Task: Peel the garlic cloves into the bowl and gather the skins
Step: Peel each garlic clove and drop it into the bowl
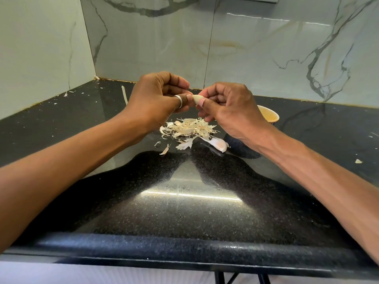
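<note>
A pale garlic clove [197, 98] is held up above the counter between both hands. My right hand [231, 111] pinches it with thumb and fingers. My left hand [158, 99], with a ring on the thumb, pinches the clove's left tip. Directly below lies a pile of dry garlic skins [188, 128]. One unpeeled clove [219, 144] rests on the counter at the pile's right edge. The bowl [270, 116], tan inside, stands behind my right wrist and is mostly hidden; its contents do not show.
The black speckled counter [184, 212] runs to a rounded front edge. Marble-look walls close the back and left. Stray skin bits lie scattered: one at the right [358, 161], several near the back-left corner, and a thin pale stalk [124, 96].
</note>
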`<control>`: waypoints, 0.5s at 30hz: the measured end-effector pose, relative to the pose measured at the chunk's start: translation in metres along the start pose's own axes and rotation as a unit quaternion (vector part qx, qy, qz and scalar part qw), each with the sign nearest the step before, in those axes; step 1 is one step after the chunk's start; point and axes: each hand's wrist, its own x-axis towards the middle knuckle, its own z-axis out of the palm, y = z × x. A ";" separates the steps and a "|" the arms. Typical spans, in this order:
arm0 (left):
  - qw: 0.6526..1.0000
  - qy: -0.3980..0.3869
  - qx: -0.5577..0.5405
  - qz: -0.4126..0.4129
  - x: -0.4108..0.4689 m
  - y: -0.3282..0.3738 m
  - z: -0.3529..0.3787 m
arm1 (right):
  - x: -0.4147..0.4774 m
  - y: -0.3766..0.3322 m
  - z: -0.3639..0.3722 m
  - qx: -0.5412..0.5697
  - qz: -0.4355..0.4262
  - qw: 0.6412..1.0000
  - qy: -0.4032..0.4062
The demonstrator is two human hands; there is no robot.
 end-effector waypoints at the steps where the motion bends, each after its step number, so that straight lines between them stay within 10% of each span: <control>1: 1.000 0.000 -0.001 -0.002 0.000 0.000 0.000 | 0.000 0.000 0.001 -0.002 0.000 1.000 -0.003; 15: 0.999 0.011 0.036 0.010 0.000 -0.001 0.000 | -0.003 -0.001 0.004 -0.019 -0.006 0.999 -0.028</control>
